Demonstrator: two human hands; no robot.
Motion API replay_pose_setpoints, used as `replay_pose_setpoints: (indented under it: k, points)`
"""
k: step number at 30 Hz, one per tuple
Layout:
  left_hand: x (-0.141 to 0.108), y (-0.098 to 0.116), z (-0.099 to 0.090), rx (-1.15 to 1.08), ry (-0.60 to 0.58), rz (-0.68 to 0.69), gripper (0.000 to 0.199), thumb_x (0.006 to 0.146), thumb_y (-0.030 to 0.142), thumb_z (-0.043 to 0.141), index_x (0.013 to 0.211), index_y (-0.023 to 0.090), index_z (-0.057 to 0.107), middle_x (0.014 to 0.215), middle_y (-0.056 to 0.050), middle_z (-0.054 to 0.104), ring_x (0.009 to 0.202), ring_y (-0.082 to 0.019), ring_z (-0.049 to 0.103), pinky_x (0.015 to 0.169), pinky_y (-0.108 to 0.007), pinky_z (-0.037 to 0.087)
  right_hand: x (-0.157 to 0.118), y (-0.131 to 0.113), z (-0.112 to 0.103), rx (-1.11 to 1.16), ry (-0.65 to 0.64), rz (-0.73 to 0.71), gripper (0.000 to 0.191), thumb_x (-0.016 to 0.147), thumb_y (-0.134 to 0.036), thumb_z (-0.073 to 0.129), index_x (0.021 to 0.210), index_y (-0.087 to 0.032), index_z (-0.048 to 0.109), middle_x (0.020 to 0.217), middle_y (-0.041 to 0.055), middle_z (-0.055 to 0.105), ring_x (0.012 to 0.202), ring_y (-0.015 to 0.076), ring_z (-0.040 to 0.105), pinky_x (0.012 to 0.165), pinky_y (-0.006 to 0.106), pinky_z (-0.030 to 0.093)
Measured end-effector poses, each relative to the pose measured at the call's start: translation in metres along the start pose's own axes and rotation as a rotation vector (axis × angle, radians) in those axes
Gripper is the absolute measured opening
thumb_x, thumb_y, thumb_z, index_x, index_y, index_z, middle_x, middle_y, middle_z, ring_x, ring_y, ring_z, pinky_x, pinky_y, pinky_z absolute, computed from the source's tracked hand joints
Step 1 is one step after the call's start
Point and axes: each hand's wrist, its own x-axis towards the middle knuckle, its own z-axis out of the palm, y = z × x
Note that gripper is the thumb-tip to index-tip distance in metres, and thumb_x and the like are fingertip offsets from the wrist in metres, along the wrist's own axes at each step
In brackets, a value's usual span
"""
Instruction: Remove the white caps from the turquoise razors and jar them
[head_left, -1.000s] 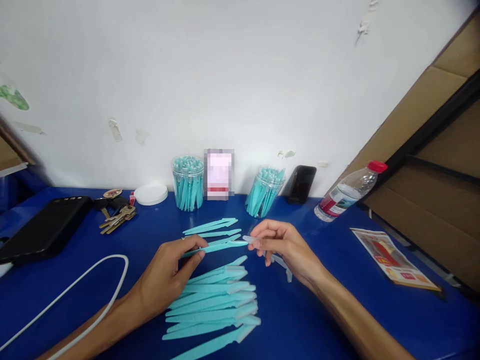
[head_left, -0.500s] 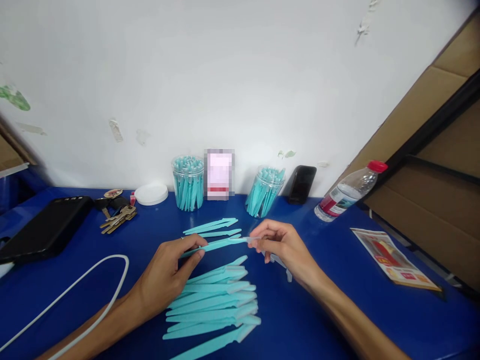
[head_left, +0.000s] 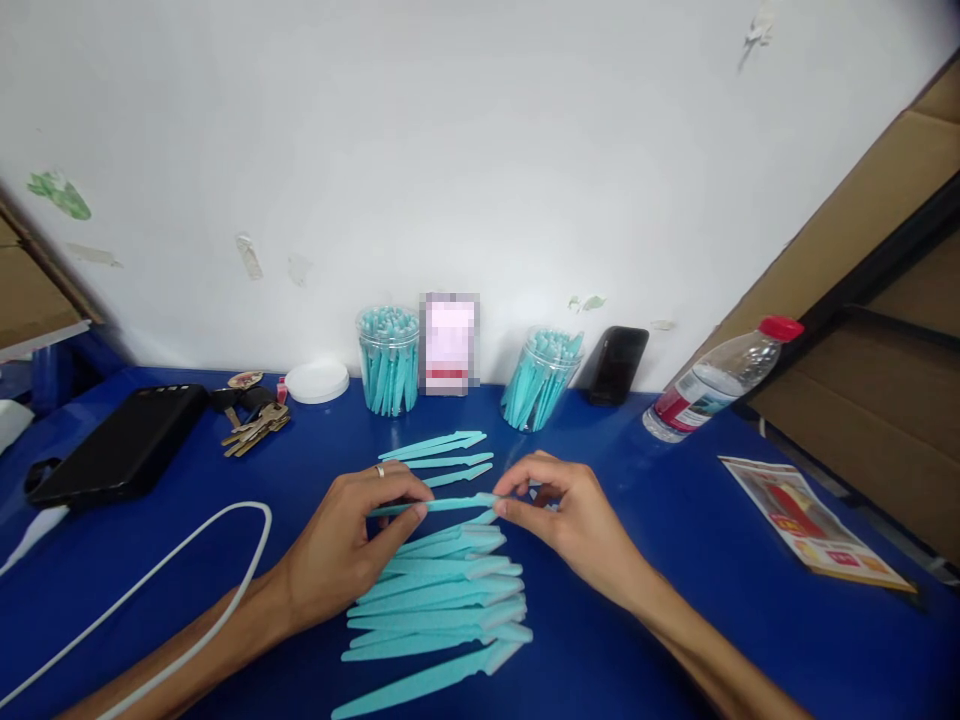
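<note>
One teal stick (head_left: pixel 454 503) with a notched tip is held level between both hands. My left hand (head_left: pixel 375 520), with a ring on one finger, pinches its handle between thumb and fingers. The fingertips of my right hand (head_left: pixel 562 500) are closed on its tip end. Just below lies a pile of several similar teal sticks (head_left: pixel 442 595), tips toward the right. A few more teal sticks (head_left: pixel 439 461) rest above the hands. Something clear is partly hidden behind the right fingers.
Along the wall stand two clear jars of teal sticks (head_left: pixel 389 365) (head_left: pixel 541 385), a pixelated card (head_left: pixel 448 345) and a black phone (head_left: pixel 619 365). A bottle (head_left: pixel 716 385) leans at right, near a packet (head_left: pixel 817 525). Left are a lid (head_left: pixel 317 382), keys (head_left: pixel 256 428), a black device (head_left: pixel 120 445) and a white cable (head_left: pixel 217 510).
My right hand has closed onto the held stick's tip; the clear piece at its fingers no longer shows there. Another stick now lies above the hands. The view has shifted slightly.
</note>
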Motion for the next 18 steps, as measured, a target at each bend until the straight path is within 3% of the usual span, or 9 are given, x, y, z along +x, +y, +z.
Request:
replay_pose_setpoints:
  k: [6,8,13,18]
  points:
    - [0.016,-0.031,-0.017,0.167,0.135,-0.038,0.028,0.103,0.034,0.055,0.091,0.020,0.075,0.080,-0.001,0.074,0.069,-0.017,0.064,0.065,-0.027,0.049,0.004,0.003,-0.006,-0.065,-0.145,0.039,0.008,0.074,-0.030,0.086,0.071,-0.023,0.083,0.066,-0.0008,0.067,0.061,0.0152,0.050,0.059,0.030,0.037]
    - [0.018,-0.043,-0.020,0.230,0.136,-0.025,0.024,0.100,0.031,0.055,0.093,0.020,0.075,0.085,-0.003,0.074,0.076,-0.019,0.066,0.067,-0.029,0.050,0.005,0.007,-0.006,-0.080,-0.184,0.047,0.007,0.074,-0.029,0.085,0.072,-0.023,0.083,0.067,-0.0010,0.069,0.061,0.0150,0.050,0.059,0.029,0.036]
    - [0.014,-0.052,-0.018,0.348,0.049,0.048,0.025,0.103,0.028,0.053,0.111,0.022,0.076,0.109,-0.008,0.073,0.104,-0.027,0.066,0.090,-0.040,0.055,0.001,0.015,-0.001,-0.139,-0.250,0.038,0.003,0.076,-0.025,0.084,0.074,-0.024,0.086,0.070,-0.0006,0.074,0.065,0.0163,0.056,0.063,0.029,0.040]
    - [0.009,-0.054,-0.013,0.407,-0.063,0.128,0.022,0.104,0.028,0.057,0.112,0.023,0.076,0.111,-0.007,0.072,0.105,-0.026,0.066,0.113,-0.051,0.049,0.003,0.011,-0.008,-0.193,-0.253,-0.004,0.010,0.082,-0.034,0.082,0.083,-0.026,0.088,0.081,0.0016,0.080,0.072,0.0201,0.066,0.068,0.030,0.048]
